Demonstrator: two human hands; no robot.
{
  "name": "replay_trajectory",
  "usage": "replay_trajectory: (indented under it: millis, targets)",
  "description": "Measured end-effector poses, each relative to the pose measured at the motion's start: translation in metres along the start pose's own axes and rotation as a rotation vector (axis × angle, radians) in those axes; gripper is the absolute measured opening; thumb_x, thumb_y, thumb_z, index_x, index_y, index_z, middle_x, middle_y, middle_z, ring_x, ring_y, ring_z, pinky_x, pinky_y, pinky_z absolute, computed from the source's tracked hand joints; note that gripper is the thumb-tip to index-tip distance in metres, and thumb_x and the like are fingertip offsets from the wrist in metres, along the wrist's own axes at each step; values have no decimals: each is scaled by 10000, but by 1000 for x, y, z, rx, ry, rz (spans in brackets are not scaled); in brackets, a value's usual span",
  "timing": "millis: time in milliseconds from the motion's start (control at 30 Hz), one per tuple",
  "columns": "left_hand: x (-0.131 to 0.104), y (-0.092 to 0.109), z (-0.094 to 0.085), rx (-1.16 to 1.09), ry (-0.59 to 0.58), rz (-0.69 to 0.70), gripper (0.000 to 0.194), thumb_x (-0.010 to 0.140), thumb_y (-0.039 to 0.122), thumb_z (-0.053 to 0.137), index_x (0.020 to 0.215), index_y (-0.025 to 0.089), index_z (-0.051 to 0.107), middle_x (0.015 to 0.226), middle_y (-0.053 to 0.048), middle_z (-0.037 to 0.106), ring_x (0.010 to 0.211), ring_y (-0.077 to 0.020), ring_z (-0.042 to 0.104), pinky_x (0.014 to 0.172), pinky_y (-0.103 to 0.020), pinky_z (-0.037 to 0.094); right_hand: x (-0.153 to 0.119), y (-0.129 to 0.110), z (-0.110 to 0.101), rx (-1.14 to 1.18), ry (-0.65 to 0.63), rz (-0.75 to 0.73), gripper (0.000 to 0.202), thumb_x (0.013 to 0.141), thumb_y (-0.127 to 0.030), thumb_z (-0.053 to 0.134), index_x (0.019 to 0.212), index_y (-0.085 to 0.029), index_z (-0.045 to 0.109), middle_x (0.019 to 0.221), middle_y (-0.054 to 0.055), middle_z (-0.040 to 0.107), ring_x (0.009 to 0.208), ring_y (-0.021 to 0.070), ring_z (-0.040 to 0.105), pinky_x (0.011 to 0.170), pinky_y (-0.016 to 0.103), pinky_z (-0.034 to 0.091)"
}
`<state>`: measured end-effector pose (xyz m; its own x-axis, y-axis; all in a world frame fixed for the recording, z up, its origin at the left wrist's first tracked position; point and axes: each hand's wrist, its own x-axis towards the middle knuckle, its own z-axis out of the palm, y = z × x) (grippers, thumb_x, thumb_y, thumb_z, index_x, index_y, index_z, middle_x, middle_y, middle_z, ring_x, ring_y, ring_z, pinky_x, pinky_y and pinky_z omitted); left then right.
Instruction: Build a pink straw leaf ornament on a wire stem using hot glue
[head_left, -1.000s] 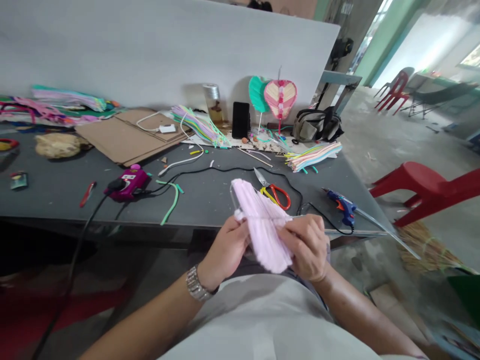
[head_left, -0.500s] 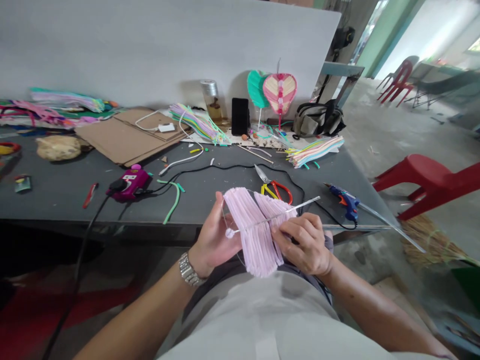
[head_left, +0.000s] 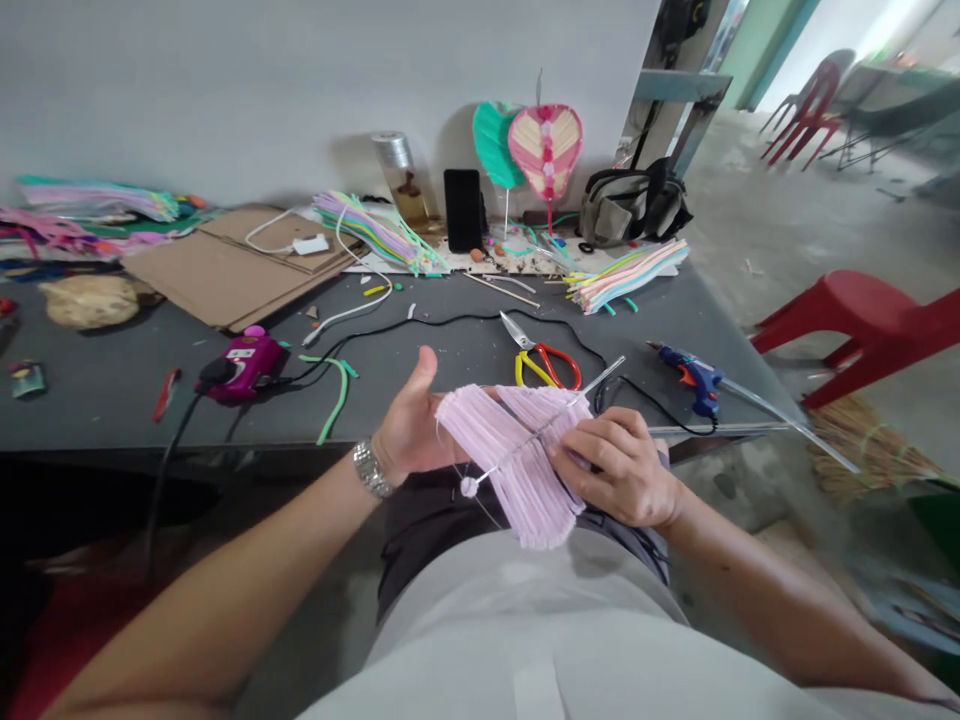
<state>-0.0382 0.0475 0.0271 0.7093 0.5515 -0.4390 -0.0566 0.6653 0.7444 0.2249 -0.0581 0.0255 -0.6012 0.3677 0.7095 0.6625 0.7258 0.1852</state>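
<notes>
Dark grey tabletop (head_left: pixel 112 350) spans our head view below a plain white upright panel (head_left: pixel 225 90) at twelve o'clock. Taking the pale lilac, ribbed, leaf-shaped fuzzy piece (head_left: pixel 517 460) as the dial's centre, we see it held out near the table's front edge, above our lap.

Our left hand (head_left: pixel 412 425) lies towards ten o'clock, palm turned up and inward, thumb raised away from the piece. Its fingers are spread straight and reach behind the piece, supporting it without gripping; their tips are hidden. A silver metal-link wristwatch (head_left: pixel 373 470) circles that wrist.

Our right hand (head_left: pixel 619 460) sits at three o'clock, back upward, forearm coming from five. Its fingers curl closed and pinch the piece's right edge; we cannot see the thumb clearly.

One thin, shiny straight rod (head_left: pixel 600 378) crosses the piece slantwise, its tip towards two o'clock, and a small pale lilac fuzzy ball (head_left: pixel 469 487) sits at its eight o'clock end.

Scissors with red and yellow handles (head_left: pixel 540 355) lie just beyond, near twelve, and a blue glue gun with orange trigger (head_left: pixel 694 380) rests at two.
</notes>
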Motion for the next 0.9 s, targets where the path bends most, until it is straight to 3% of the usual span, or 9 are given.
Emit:
replay_trajectory:
  millis: [67, 167, 267, 400, 533, 667, 767, 867, 900]
  targets:
    - [6, 10, -5, 58, -6, -24, 923, 689, 965, 499, 985, 133, 768, 1003, -209, 783, 1110, -418, 704, 898, -516, 541, 1, 1, 0, 16, -3, -22, 185, 924, -122, 664, 1031, -244, 754, 972, 22, 756, 955, 162, 662, 869, 371, 459]
    - [18, 29, -5, 222, -164, -164, 576, 593, 604, 869, 893, 119, 788, 958, -203, 792, 989, -391, 736, 876, -488, 555, 2, 4, 2, 79, -40, -35, 228, 918, -128, 683, 1077, -279, 747, 1007, 0, 758, 1010, 155, 662, 887, 362, 465]
    - [33, 38, 5, 395, -290, -344, 348, 565, 353, 941, 821, 162, 802, 832, -128, 797, 758, -289, 741, 744, -403, 577, -2, 8, 8, 82, -67, -70, 225, 923, -120, 677, 1064, -281, 748, 1040, -1, 762, 1030, 151, 657, 896, 358, 474]
    - [46, 25, 22, 422, -172, -287, 224, 613, 291, 929, 739, 169, 790, 762, -61, 783, 633, -181, 676, 664, -307, 554, -15, 15, 16, 33, -72, -64, 196, 923, -119, 685, 1024, -271, 757, 1056, 10, 768, 1056, 165, 658, 909, 362, 481]
    - [45, 1, 32, 378, -101, -212, 267, 627, 292, 923, 820, 155, 801, 811, -58, 792, 690, -176, 689, 726, -301, 551, -34, 17, 20, 63, -89, 12, 256, 908, -150, 728, 1095, -323, 748, 1127, -1, 764, 1124, 175, 657, 931, 365, 474]
    - [41, -15, 36, 416, -53, -170, 314, 652, 316, 908, 895, 148, 801, 918, -73, 810, 766, -201, 721, 754, -309, 552, -52, 16, 10, 41, -158, 73, 387, 920, -168, 710, 1259, -354, 688, 1271, 34, 719, 1217, 198, 629, 985, 382, 470]
    - [40, -21, 36, 336, -24, -187, 339, 657, 325, 910, 927, 156, 794, 946, -80, 816, 842, -235, 752, 822, -343, 577, -73, 29, -4, -71, -160, 326, 445, 938, -139, 634, 1346, -314, 628, 1342, 100, 672, 1253, 249, 608, 1002, 435, 471]
    - [37, -25, 34, 235, 57, -157, 367, 647, 323, 923, 936, 152, 775, 938, -85, 816, 861, -246, 761, 845, -362, 595, -98, 57, -21, -334, -55, 872, 285, 975, -290, 581, 1228, -187, 661, 1163, 168, 706, 1113, 310, 640, 957, 492, 487]
    - [35, -26, 33, 207, 87, -144, 383, 640, 319, 928, 942, 148, 768, 934, -88, 815, 855, -244, 761, 841, -362, 598, -105, 68, -26, -401, -47, 1084, 327, 972, -392, 585, 1180, -152, 664, 1117, 191, 703, 1073, 330, 641, 931, 510, 492]
